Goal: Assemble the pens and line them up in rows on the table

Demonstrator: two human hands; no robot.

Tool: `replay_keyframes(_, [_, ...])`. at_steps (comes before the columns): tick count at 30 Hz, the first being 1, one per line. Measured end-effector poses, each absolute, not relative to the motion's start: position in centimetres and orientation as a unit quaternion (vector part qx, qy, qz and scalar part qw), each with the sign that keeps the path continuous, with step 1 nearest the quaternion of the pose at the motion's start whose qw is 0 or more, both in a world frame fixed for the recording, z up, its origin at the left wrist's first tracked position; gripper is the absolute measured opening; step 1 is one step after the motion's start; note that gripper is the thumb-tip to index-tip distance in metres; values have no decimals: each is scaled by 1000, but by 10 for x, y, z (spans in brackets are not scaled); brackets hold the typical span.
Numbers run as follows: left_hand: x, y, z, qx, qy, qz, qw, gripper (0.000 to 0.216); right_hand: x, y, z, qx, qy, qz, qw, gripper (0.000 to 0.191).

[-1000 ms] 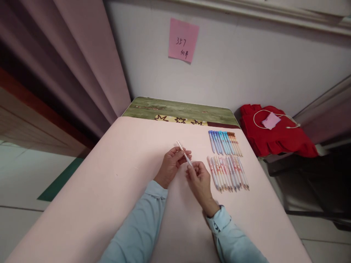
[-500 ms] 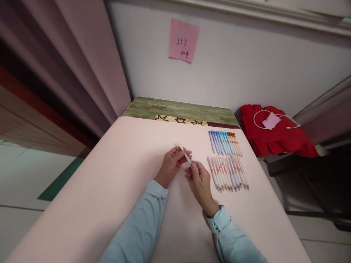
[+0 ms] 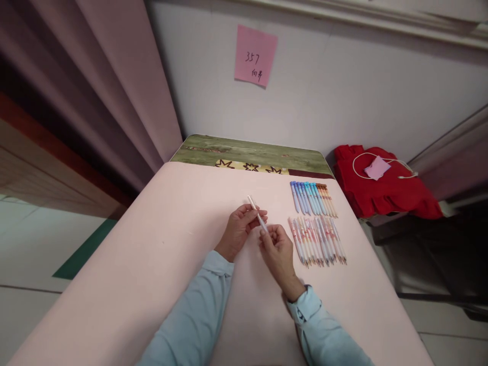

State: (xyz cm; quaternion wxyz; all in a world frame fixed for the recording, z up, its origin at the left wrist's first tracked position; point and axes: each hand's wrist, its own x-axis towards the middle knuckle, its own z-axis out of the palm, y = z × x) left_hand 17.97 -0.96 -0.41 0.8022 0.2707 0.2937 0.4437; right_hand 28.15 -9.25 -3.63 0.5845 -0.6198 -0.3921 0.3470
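Both of my hands grip one white pen [image 3: 253, 205] above the pink table [image 3: 160, 254]. My left hand [image 3: 239, 230] is closed around the pen's middle, and its far end sticks up beyond the fingers. My right hand [image 3: 277, 248] pinches the pen's near end with closed fingers. To the right lie two neat rows of pens: a far row of blue and orange pens [image 3: 312, 198], and a near row of white pens with pink patterns [image 3: 317, 240], a little right of my right hand.
A green patterned surface [image 3: 251, 152] borders the table's far end against the wall. A pink note [image 3: 254, 56] hangs on the wall. A red cloth [image 3: 381, 183] with a white cord and a pink slip lies at the right. Curtains hang at the left.
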Motion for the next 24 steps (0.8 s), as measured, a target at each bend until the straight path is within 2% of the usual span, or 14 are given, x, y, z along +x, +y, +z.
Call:
replay_keyframes(20, [180, -8, -4, 285, 309, 452, 787, 23, 280, -96, -34, -582, -386, 402, 592, 35])
replay_keyframes(24, [180, -2, -9, 215, 322, 498, 776, 24, 281, -94, -33, -573, -357, 401, 619, 46])
